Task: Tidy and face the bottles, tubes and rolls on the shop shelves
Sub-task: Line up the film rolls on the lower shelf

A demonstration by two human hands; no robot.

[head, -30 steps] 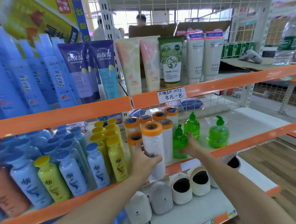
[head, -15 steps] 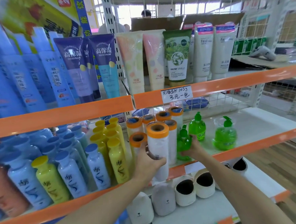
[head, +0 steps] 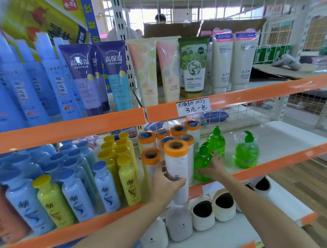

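My left hand [head: 166, 183] grips the front white roll with an orange top [head: 176, 161] at the edge of the middle shelf. Several more orange-topped rolls [head: 178, 131] stand behind it. My right hand [head: 213, 166] holds the nearest green pump bottle [head: 201, 161], just right of the rolls. Two other green pump bottles [head: 217, 141] [head: 246, 153] stand further right. Yellow bottles [head: 128, 179] and blue bottles [head: 105, 185] fill the shelf's left side. Upright tubes [head: 192, 63] line the upper shelf.
The orange shelf lip [head: 277, 164] runs along the front of the middle shelf. White and grey slippers [head: 201, 210] sit on the lower shelf. A handwritten price tag [head: 193, 106] hangs on the upper lip. A wooden floor [head: 318, 190] lies to the right.
The view has shifted slightly. My left hand still grips the front roll, and my right hand stays at the nearest green bottle, sliding a little further around its base.
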